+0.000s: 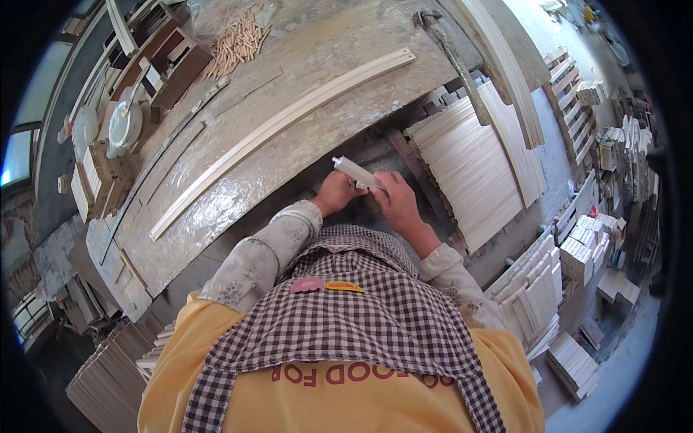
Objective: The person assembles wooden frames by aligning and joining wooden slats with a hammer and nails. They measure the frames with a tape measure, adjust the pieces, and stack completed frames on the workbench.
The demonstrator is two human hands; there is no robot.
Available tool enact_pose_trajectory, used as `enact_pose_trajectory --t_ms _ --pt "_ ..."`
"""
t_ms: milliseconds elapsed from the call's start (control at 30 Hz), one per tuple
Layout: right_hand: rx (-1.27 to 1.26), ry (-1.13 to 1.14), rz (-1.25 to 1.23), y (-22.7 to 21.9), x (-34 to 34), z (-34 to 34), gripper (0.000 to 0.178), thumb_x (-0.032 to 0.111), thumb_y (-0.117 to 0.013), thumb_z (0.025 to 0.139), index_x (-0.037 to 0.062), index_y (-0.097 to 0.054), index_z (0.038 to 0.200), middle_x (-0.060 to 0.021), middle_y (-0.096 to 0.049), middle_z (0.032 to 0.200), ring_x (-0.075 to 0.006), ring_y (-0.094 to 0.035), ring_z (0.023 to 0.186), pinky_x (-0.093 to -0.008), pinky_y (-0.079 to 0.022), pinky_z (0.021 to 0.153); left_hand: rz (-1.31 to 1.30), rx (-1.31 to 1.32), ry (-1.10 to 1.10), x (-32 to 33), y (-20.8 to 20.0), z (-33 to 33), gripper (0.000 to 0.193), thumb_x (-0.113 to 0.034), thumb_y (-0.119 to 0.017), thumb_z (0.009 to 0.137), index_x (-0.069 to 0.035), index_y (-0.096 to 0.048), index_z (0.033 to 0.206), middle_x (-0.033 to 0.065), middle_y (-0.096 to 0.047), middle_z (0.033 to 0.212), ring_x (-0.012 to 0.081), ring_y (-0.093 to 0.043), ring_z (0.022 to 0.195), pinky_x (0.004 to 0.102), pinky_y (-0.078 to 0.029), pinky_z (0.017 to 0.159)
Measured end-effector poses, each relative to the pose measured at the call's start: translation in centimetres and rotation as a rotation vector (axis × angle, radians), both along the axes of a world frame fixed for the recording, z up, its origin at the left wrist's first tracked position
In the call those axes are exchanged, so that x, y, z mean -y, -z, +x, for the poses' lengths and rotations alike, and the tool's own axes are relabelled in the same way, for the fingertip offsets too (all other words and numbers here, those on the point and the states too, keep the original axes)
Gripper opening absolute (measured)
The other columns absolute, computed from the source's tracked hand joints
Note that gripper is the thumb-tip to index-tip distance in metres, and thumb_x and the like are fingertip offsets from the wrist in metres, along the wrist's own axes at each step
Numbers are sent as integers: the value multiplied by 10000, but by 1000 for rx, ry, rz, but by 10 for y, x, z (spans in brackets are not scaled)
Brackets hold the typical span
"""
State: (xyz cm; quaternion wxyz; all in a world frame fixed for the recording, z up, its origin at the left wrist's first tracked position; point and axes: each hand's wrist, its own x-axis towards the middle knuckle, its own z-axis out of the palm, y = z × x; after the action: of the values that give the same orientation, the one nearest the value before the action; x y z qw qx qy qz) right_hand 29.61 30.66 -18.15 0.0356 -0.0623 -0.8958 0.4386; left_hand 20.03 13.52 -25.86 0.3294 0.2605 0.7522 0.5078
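Note:
A short, pale bar-shaped piece [357, 173] with a small light tip at its upper left end is held in front of my apron, just off the near edge of the bench. My right hand [395, 200] grips its lower right end, fingers closed. Beneath it, my left hand [337, 193] is curled against its underside; what its fingers pinch is partly hidden. Across the bench [303, 155] lies a long, slightly curved wooden strip [281, 130] with small holes at its right end.
A heap of wooden dowels [242, 45] lies at the far side, beside a brown wooden box [180, 66] and a white tub [126, 124]. A long metal bar tool [455, 68] crosses the bench's right end. Stacked wooden slats [473, 169] stand to my right, with more piles [534, 289] beyond.

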Motion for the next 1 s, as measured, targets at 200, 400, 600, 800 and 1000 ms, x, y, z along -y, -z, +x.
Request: enact_pose_trajectory --t_ms 200,400,600,800,1000 --pt "-43 -155 429 -4 11 1 270 84 -603 885 69 -621 1153 -119 -575 990 -334 -598 954 -435 -495 792 -379 -338 152 28 -2 31 342 -252 -769 864 -66 -704 1143 129 -713 1100 368 -682 987 446 -551 848" --pt "7 -198 397 -1 20 14 287 99 -619 869 56 -607 1153 -102 -595 1004 -302 -611 967 -429 -470 797 -163 -782 248 44 -111 23 366 -277 -782 791 -106 -635 1079 104 -635 956 305 -649 830 475 -485 831" --pt "391 -226 493 1 29 31 345 146 -724 769 49 -614 1081 -123 -700 913 -306 -694 860 -439 -471 785 -598 -744 604 42 -78 19 213 -146 -691 798 -66 -576 958 81 -659 812 279 -658 766 431 -398 895" --pt "569 -276 469 17 33 37 202 154 -653 796 68 -632 978 -154 -724 762 -340 -721 738 -472 -487 748 -514 -761 561 45 -63 29 138 -112 -650 808 -96 -556 906 75 -628 700 281 -647 682 455 -402 868" --pt "543 -267 444 14 28 29 233 129 -618 812 67 -611 1036 -152 -719 766 -344 -713 738 -482 -476 758 -489 -873 470 37 -66 23 134 -108 -635 823 -100 -582 945 73 -616 782 266 -636 774 477 -401 901"
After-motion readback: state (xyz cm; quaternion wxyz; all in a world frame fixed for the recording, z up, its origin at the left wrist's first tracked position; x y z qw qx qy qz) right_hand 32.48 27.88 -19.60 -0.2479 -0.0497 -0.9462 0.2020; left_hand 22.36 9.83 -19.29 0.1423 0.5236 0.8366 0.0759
